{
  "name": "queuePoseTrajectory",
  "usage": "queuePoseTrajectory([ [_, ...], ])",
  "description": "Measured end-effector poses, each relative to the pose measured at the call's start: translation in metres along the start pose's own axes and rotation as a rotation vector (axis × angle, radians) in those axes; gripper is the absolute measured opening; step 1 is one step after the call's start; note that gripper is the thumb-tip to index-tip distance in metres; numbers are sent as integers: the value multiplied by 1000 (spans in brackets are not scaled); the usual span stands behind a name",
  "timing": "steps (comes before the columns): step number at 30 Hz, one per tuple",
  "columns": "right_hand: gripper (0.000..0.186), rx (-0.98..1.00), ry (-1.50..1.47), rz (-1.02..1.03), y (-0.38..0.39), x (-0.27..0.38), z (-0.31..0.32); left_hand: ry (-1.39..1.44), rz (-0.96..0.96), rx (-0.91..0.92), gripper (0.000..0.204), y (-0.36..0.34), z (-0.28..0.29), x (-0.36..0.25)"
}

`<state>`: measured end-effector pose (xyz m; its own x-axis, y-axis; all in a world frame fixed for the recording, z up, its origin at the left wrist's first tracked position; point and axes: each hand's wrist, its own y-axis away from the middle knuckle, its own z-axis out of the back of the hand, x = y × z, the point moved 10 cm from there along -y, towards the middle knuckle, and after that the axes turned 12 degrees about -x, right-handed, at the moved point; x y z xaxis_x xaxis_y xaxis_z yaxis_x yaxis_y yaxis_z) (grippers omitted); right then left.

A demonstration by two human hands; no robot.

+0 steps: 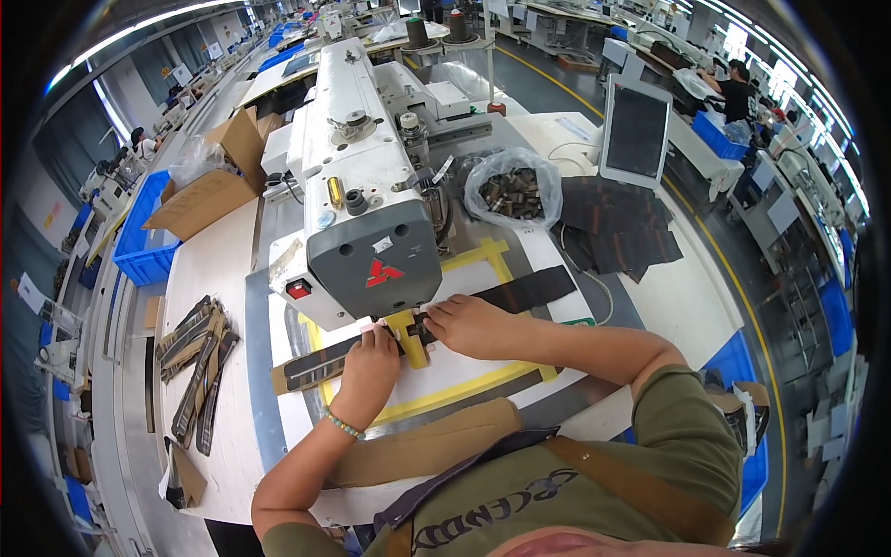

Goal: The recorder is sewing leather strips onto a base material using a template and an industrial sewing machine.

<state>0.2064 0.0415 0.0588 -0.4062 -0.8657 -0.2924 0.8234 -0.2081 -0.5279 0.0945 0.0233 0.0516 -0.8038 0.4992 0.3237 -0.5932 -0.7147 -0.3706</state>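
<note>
A white and grey industrial sewing machine (371, 251) stands in front of me, its head over a work plate framed with yellow tape (436, 394). Below the head, my left hand (368, 376) has its fingertips drawn together on a dark striped fabric strip (320, 365) with a tan edge. On the other side of a yellow piece (409, 340), my right hand (471, 327) presses bent fingers onto a black fabric strip (531, 291) that runs out to the right. The machine head and my fingers hide the needle area and where the strips meet.
Striped fabric pieces (200, 348) lie at the left. A clear bag of small dark parts (513, 188), dark fabric pieces (620, 223) and a tablet-like screen (637, 133) stand to the right. A brown cloth piece (427, 444) lies before me; a cardboard box (209, 190) sits back left.
</note>
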Motion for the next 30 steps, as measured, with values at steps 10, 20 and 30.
queuePoseTrajectory([
  [10,16,-5,-62,94,-19,32,46,153,-130,158,27,8,42,-24],
  [20,22,72,-265,-110,-6,45,83,455,-28,-190,53,-9,87,-44],
  [30,35,397,-132,-657,151,-82,102,435,-108,-238,37,-1,83,-43],
])
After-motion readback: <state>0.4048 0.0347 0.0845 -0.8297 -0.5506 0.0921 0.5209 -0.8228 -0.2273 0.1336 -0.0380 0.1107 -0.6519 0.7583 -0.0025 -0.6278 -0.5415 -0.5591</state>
